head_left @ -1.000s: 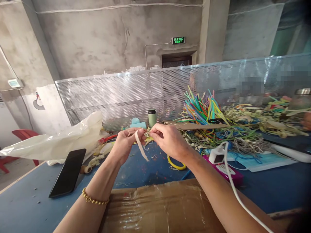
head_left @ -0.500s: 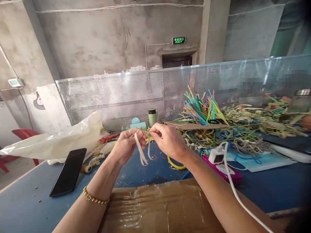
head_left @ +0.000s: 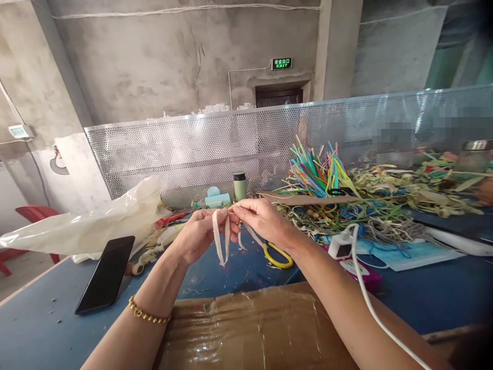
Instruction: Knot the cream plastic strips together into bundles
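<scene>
Flattened cardboard box [head_left: 250,329] below forearms, nothing on it. Left hand [head_left: 200,234] and right hand [head_left: 262,221] both pinch tops of cream strips [head_left: 221,239] between them above blue table [head_left: 38,329]. Two strips hang down side by side, long axes vertical, ends pointing down. One black phone [head_left: 105,275] lies left of left hand.

Black phone [head_left: 105,275] near left on blue table [head_left: 34,329], plastic bag [head_left: 96,223] behind it, green bottle [head_left: 241,186] far centre, colourful strip pile [head_left: 346,198] far right, cardboard box [head_left: 246,334] nearest.

Pale strips [head_left: 222,237] now hang as 2–3 loose ends vs 1 before; left hand [head_left: 200,234] sits lower.
</scene>
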Tool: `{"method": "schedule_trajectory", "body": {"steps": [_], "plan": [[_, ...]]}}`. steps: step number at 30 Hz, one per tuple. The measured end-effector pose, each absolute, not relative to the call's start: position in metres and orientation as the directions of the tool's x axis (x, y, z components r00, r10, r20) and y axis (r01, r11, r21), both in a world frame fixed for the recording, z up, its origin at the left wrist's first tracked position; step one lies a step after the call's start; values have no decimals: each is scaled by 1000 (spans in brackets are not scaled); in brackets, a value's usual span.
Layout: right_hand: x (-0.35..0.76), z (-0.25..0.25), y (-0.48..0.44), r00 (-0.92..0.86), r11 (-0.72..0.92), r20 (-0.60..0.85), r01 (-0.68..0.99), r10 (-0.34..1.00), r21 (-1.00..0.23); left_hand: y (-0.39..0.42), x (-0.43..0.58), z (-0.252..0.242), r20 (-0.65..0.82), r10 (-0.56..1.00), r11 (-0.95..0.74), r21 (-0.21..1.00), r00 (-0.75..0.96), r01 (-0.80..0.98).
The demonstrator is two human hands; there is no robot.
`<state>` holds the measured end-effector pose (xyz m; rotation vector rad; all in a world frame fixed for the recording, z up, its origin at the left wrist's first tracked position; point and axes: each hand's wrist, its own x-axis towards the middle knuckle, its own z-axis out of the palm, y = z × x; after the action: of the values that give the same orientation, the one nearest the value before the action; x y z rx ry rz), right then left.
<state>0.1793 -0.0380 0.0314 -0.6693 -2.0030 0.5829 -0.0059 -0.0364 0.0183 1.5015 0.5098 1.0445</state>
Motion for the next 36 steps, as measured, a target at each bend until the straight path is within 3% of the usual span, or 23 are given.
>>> {"method": "schedule_trajectory", "body": {"steps": [4,12,17,26,32,36], "plan": [[177,31,-41,-435,683,588,94,682,-724,-37,-4,18,306,795,-222,950,524,-219],[176,33,-44,-351,716,626,290,697,-635,-42,0,21,366,844,-353,929,391,-109],[178,29,-40,-329,747,672,352,663,-564,-45,1,22,409,839,-382,912,359,-149],[172,31,-44,-283,781,739,370,611,-504,-44,2,20,417,817,-340,906,398,-253],[174,28,-35,-298,748,708,450,641,-488,-38,-3,16,318,799,-225,945,511,-237],[178,31,-33,-219,740,803,572,554,-354,-39,-2,18,328,815,-231,940,477,-252]]}}
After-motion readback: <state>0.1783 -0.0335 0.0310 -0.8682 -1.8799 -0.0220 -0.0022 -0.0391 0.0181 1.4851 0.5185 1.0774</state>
